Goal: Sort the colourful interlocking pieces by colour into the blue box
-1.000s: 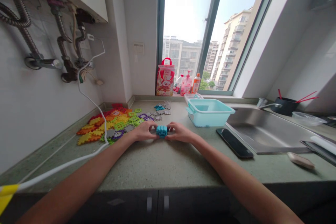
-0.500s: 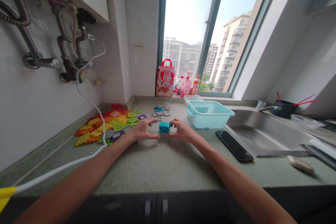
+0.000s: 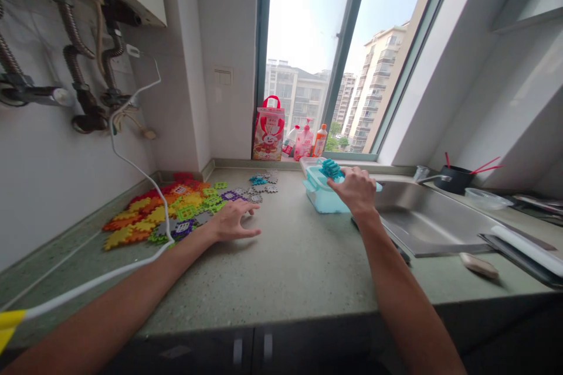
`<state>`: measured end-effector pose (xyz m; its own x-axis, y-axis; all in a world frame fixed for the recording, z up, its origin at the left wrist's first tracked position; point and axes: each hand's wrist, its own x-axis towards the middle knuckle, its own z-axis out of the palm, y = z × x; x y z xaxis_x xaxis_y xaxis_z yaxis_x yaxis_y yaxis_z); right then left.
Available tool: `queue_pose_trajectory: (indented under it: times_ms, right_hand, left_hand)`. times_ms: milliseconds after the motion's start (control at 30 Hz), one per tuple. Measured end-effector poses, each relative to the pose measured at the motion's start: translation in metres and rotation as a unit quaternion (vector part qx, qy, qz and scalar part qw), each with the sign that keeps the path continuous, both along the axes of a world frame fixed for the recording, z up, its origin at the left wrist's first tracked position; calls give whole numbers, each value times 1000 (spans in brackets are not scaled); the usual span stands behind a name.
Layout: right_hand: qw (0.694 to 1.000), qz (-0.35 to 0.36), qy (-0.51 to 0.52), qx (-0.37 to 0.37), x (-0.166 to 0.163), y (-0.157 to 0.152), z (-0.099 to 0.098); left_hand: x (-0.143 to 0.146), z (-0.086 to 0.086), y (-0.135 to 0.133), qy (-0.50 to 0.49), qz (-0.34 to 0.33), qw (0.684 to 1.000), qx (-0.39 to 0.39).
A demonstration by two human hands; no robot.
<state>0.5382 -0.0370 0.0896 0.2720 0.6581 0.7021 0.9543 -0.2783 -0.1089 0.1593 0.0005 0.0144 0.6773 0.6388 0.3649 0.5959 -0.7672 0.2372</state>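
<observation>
My right hand [image 3: 357, 187] grips a stack of blue interlocking plastic tiles [image 3: 331, 169] above the light-teal plastic box [image 3: 323, 199]. The hand and forearm hide the box's right part. Over the counter, my left hand [image 3: 233, 220] is open, thumb and fingers apart, with nothing between them. Just beyond it lie loose grey tiles [image 3: 259, 194] and a few blue tiles [image 3: 258, 180]. A spread of red, orange, yellow, green and purple tiles [image 3: 145, 217] covers the counter to its left.
A white cable [image 3: 109, 272] runs across the counter at left. Right of the box is a steel sink [image 3: 422, 217], with a dark phone [image 3: 401, 253] partly behind my right arm. A pink soap pump bottle [image 3: 304, 142] and a red-and-white bag [image 3: 268, 135] stand on the windowsill.
My right hand has carried the stack of blue tiles rightward from the counter to over the box. My left hand has stayed near the same spot. The view has turned slightly right.
</observation>
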Motion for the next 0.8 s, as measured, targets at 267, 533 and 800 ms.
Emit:
queue_pose_trajectory:
  times_ms: [267,533,800]
  right_hand:
    - [1000,28,4,13,6,7,-7]
    - [931,360,-57,9,-70,10,-34]
    - [866,447,-36,-223,-114,16,-81]
  left_hand:
    - [1,2,-2,33,6,999,10]
    - [-1,1,-3,40,8,999,18]
    - [0,4,-3,17,-4,999,29]
